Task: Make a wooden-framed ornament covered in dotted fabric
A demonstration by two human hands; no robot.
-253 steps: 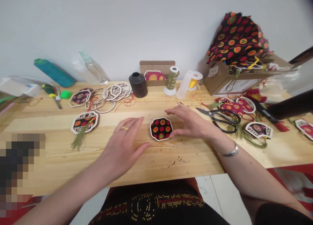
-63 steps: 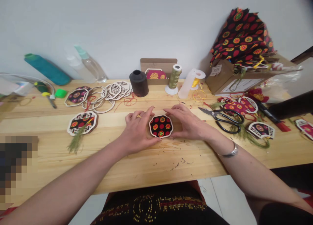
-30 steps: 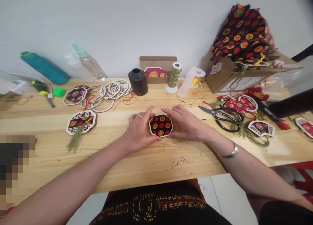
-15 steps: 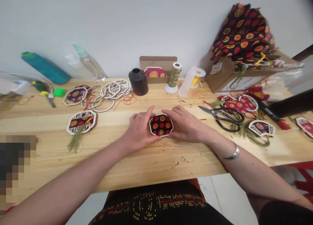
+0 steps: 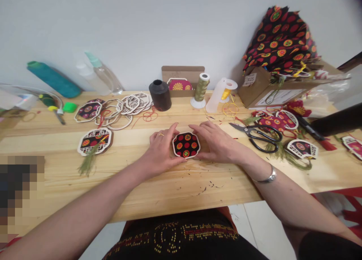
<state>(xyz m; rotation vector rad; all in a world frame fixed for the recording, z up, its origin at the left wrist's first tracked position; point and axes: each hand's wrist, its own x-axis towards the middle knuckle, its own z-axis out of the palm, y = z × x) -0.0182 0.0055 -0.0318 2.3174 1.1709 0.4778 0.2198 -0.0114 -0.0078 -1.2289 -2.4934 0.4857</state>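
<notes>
Since the earliest view, the left hand [image 5: 161,150] has come in from the left to meet the floral plaque [image 5: 186,145], and the plaque sits slightly higher in view. Both hands now hold it by its edges on the wooden table [image 5: 127,192], in front of the person: left thumb along the near edge, right hand [image 5: 219,143] curved round the right side with thumb and forefinger spread.

Dark scraps [image 5: 207,184] lie on the near side. Black-handled scissors [image 5: 246,130] rest just beyond the right wrist, blades pointing toward the hands, with a fan-shaped piece [image 5: 301,148] farther right. On the left lie a tasselled plaque [image 5: 94,141] and a pile of pale fretwork frames [image 5: 138,103]. Behind the hands stand a black cone [image 5: 160,96], an olive thread spool [image 5: 201,88] and a whitish bottle [image 5: 215,96], which partly covers a yellow spool [image 5: 229,85]. Patterned cloth [image 5: 283,41] heaps over a cardboard box [image 5: 254,88], hiding much of its contents.

Some of the left fingers are tucked out of sight, and how firmly either hand presses cannot be told. Pixelation masks the lower left corner; a pink-and-white piece [image 5: 352,145] is cut off at the right edge.
</notes>
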